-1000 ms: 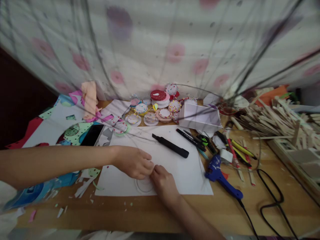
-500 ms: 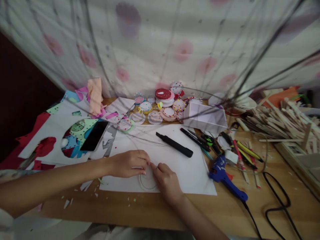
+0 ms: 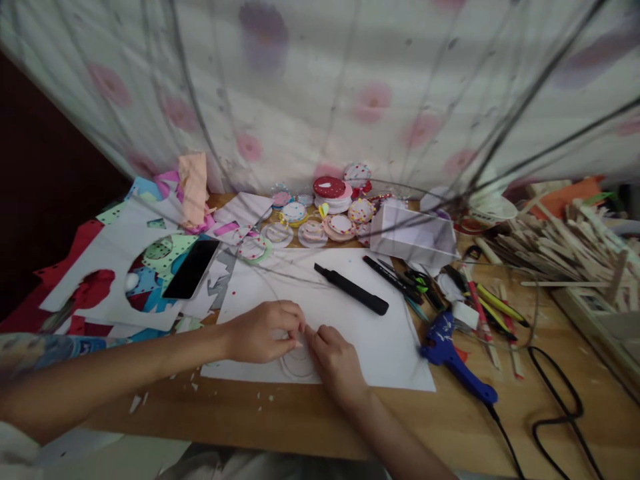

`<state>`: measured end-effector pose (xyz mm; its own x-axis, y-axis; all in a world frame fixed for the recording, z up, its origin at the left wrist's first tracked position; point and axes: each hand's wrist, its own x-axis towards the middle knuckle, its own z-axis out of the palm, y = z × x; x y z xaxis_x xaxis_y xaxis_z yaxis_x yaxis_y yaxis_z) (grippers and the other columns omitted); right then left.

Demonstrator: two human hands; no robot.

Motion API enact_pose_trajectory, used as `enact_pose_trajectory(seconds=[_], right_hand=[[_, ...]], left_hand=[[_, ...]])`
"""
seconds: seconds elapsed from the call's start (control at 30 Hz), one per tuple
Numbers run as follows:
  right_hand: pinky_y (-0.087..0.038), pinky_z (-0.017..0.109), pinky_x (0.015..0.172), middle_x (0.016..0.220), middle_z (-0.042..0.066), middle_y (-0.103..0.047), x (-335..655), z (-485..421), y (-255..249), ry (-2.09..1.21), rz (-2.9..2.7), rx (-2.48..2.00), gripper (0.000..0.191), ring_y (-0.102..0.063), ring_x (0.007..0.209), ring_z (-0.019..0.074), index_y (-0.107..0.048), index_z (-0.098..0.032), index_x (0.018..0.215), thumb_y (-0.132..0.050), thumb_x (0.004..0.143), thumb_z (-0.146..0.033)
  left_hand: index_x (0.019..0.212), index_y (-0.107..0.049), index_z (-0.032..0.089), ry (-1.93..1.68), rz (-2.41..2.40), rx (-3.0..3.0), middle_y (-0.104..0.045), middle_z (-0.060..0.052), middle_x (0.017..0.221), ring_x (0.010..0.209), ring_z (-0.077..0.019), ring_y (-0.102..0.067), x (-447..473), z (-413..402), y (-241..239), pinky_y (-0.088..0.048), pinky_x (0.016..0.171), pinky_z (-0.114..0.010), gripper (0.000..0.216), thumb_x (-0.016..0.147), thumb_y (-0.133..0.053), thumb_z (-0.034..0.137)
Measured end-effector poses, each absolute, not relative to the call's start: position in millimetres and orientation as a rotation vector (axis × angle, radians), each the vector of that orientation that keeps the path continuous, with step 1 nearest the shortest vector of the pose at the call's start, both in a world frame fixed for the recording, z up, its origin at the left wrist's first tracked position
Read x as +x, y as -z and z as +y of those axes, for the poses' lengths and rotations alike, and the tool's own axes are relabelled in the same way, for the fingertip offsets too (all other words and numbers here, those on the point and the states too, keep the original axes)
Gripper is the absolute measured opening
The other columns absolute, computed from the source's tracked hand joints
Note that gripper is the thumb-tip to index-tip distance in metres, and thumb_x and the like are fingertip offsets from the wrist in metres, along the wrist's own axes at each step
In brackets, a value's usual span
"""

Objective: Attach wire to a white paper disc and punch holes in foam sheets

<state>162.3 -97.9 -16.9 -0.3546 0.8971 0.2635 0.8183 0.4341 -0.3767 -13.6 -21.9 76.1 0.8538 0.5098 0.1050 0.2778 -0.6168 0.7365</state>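
Observation:
A small round white piece (image 3: 299, 365), like a paper disc with a ring-shaped edge, lies on a large white sheet (image 3: 385, 357). My right hand (image 3: 336, 365) has its fingers curled and closed at the disc's right edge. Over the disc's upper left edge, my left hand (image 3: 263, 331) holds thumb and fingers drawn together in a pinch. The fingertips of both hands nearly meet above the disc. What the left fingers pinch is too small to make out. Farther up the sheet rests a black box cutter (image 3: 351, 289).
Left are a phone (image 3: 192, 269) and cut coloured paper (image 3: 95, 287). Decorated paper rounds (image 3: 305, 233) and a white open box (image 3: 414, 240) stand behind. At right lie a blue glue gun (image 3: 457, 360), its black cord (image 3: 560, 400), pens, and wooden sticks (image 3: 565, 233).
The view has shifted slightly. My left thumb and fingers have bent a little at the disc's edge, while my right hand stays almost in place beside it.

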Motion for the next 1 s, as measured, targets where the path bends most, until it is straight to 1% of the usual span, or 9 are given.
enact_pose_trajectory(seconds=[0.17,0.27,0.47,0.6,0.8,1.0], right_hand=[[-0.039,0.025,0.051,0.074,0.002,-0.056,162,-98,16,-0.249,-2.255,-1.452,0.021,-0.053,0.067,0.0166,-0.059,-0.019,0.108,-0.049,0.09,-0.015],[-0.039,0.025,0.051,0.073,0.003,-0.056,162,-97,15,-0.244,-2.252,-1.451,0.022,-0.053,0.067,0.0165,-0.059,-0.019,0.109,-0.048,0.091,-0.015],[-0.038,0.024,0.051,0.073,0.003,-0.056,161,-97,18,-0.239,-2.24,-1.443,0.018,-0.053,0.066,0.0162,-0.061,-0.018,0.103,-0.048,0.091,-0.014],[-0.037,0.024,0.052,0.072,0.003,-0.055,161,-98,21,-0.233,-2.228,-1.439,0.017,-0.052,0.066,0.0156,-0.061,-0.018,0.097,-0.046,0.091,-0.013],[-0.036,0.024,0.051,0.072,0.003,-0.056,161,-98,22,-0.228,-2.221,-1.462,0.016,-0.052,0.066,0.0163,-0.062,-0.018,0.092,-0.047,0.091,-0.013],[-0.038,0.024,0.053,0.075,0.002,-0.056,161,-98,19,-0.266,-2.23,-1.463,0.018,-0.053,0.069,0.0162,-0.059,-0.02,0.106,-0.049,0.091,-0.016]], left_hand=[[0.068,-0.059,0.013,-0.414,0.588,2.301,-0.063,-0.009,0.086,0.081,-0.0166,-0.062,-13,-26,-73,-0.049,0.074,-0.026,0.011,0.075,-0.053,0.007],[0.072,-0.06,0.014,-0.387,0.61,2.346,-0.064,-0.009,0.087,0.083,-0.0172,-0.061,-15,-26,-70,-0.05,0.076,-0.027,0.01,0.076,-0.053,0.008],[0.089,-0.064,0.016,-0.202,0.51,2.353,-0.066,-0.008,0.103,0.099,-0.0176,-0.06,-20,-20,-72,-0.047,0.09,-0.029,0.012,0.088,-0.053,0.017],[0.091,-0.065,0.018,-0.145,0.48,2.331,-0.065,-0.007,0.108,0.104,-0.0164,-0.059,-21,-18,-77,-0.046,0.094,-0.028,0.014,0.09,-0.051,0.017],[0.092,-0.063,0.015,-0.229,0.532,2.346,-0.066,-0.01,0.102,0.1,-0.0183,-0.06,-20,-22,-73,-0.047,0.091,-0.03,0.013,0.089,-0.05,0.017],[0.082,-0.06,0.016,-0.317,0.678,2.349,-0.066,-0.007,0.094,0.092,-0.0179,-0.061,-17,-30,-66,-0.049,0.084,-0.031,0.013,0.088,-0.05,0.018]])
